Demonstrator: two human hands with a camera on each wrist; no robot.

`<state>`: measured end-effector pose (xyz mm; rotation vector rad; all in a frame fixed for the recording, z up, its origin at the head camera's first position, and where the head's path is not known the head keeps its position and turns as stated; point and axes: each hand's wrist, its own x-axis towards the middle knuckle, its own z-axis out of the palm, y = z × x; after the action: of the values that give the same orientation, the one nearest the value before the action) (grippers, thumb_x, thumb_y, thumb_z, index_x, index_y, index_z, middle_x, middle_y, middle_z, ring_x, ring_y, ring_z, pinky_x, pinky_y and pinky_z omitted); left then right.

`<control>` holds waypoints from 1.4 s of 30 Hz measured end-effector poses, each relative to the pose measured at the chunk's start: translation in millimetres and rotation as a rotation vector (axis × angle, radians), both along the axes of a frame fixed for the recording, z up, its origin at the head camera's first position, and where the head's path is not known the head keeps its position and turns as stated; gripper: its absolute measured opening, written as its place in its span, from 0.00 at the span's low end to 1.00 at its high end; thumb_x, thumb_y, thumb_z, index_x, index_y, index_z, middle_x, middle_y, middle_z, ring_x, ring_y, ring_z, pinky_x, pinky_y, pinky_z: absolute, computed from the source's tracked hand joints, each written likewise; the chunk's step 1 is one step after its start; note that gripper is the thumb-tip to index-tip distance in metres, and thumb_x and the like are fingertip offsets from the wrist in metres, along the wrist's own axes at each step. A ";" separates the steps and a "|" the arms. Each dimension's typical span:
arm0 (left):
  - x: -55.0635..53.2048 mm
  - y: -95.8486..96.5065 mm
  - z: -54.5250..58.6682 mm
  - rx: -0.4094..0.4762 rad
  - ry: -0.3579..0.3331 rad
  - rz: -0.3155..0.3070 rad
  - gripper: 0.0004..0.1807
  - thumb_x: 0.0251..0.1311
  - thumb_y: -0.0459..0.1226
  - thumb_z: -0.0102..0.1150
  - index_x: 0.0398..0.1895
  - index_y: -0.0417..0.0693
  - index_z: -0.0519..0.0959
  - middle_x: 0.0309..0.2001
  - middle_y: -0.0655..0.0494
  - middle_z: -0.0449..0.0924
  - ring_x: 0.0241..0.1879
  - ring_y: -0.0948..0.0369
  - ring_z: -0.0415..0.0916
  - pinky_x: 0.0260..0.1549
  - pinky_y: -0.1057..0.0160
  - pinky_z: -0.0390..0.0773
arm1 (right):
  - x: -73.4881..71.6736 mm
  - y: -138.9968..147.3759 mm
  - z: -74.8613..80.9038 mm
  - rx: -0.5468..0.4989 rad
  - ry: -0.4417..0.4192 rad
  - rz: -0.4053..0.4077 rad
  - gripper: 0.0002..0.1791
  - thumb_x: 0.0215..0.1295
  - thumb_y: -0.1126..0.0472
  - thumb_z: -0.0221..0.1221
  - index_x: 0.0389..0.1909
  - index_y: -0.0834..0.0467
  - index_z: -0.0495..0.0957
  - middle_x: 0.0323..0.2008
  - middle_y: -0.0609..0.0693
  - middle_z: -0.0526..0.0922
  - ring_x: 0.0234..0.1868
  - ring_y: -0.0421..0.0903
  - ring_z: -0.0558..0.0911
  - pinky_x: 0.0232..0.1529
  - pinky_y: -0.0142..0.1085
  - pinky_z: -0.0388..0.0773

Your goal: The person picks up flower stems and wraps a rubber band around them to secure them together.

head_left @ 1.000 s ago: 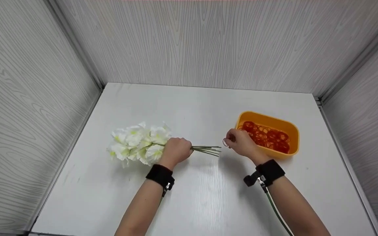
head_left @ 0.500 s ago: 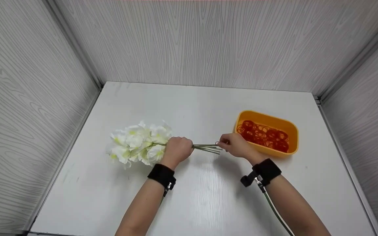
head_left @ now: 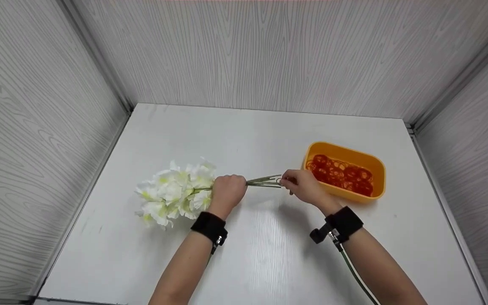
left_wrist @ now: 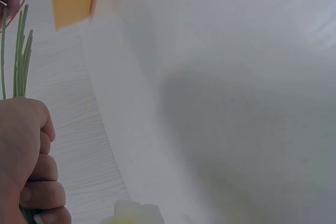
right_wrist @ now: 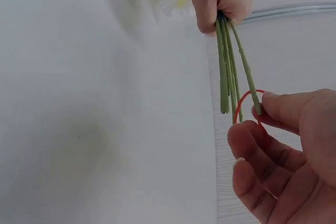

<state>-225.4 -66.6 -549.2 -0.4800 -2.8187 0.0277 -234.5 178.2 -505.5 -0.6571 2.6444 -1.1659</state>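
My left hand (head_left: 229, 192) grips a bunch of white flowers (head_left: 170, 192) by the green stems (head_left: 263, 183), blossoms to the left and cut ends to the right. Those stems (right_wrist: 224, 72) fan out slightly beyond the fist in the right wrist view, one standing apart from the others. Right at the stem ends, my right hand (head_left: 307, 186) pinches a thin red rubber band (right_wrist: 243, 99) between thumb and fingers, spread into a loop. The separate stem's tip overlaps the loop in the right wrist view. Blossoms nearest the left forearm are partly hidden by the hand.
An orange-yellow plastic box (head_left: 350, 154) holding many red rubber bands (head_left: 347, 176) stands just behind and right of the right hand. Wood-grain panels (head_left: 252, 55) enclose the white table (head_left: 235, 135) at the back and both sides. A cable (head_left: 356, 271) runs along the right forearm.
My right hand has moved left from beside the box to the stem ends with the rubber band. The stems have tilted, their ends rising and the blossoms dropping toward me.
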 end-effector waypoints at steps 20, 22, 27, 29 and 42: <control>1.0 4.9 2.2 0.051 0.022 0.024 0.20 0.59 0.37 0.60 0.09 0.51 0.71 0.13 0.55 0.74 0.14 0.61 0.71 0.10 0.59 0.70 | 1.5 10.9 -8.3 -0.053 -0.067 -0.007 0.02 0.58 0.65 0.69 0.32 0.58 0.86 0.31 0.48 0.85 0.19 0.42 0.76 0.21 0.33 0.72; 1.2 4.2 2.4 0.053 0.020 0.033 0.20 0.60 0.38 0.60 0.10 0.50 0.72 0.13 0.54 0.74 0.14 0.60 0.72 0.11 0.59 0.70 | 2.3 12.2 -8.7 -0.104 -0.068 0.016 0.03 0.57 0.66 0.68 0.33 0.59 0.86 0.32 0.49 0.85 0.18 0.42 0.75 0.21 0.32 0.72; 1.9 4.5 3.1 0.058 0.017 0.053 0.20 0.61 0.38 0.61 0.10 0.50 0.72 0.14 0.54 0.75 0.14 0.60 0.73 0.12 0.59 0.71 | 6.3 9.5 -11.2 -0.164 -0.043 0.107 0.03 0.60 0.67 0.66 0.34 0.62 0.84 0.31 0.50 0.84 0.24 0.44 0.78 0.25 0.32 0.75; 2.5 6.2 4.0 0.063 0.011 0.048 0.20 0.60 0.37 0.60 0.10 0.50 0.72 0.14 0.54 0.75 0.15 0.59 0.73 0.12 0.59 0.71 | 8.7 4.5 -14.3 -0.134 -0.033 0.134 0.02 0.63 0.66 0.64 0.34 0.61 0.83 0.31 0.49 0.83 0.28 0.44 0.79 0.28 0.33 0.77; 4.5 19.3 3.5 0.065 -0.042 0.047 0.12 0.60 0.34 0.57 0.17 0.49 0.78 0.19 0.54 0.79 0.20 0.55 0.78 0.17 0.55 0.75 | 26.0 -40.7 -24.4 -0.080 0.148 0.221 0.04 0.67 0.68 0.60 0.40 0.61 0.80 0.39 0.54 0.83 0.43 0.47 0.82 0.42 0.39 0.80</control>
<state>-220.9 -47.3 -545.7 -0.4040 -2.8618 -0.0650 -208.5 137.5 -529.9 -1.0583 2.5682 -1.2052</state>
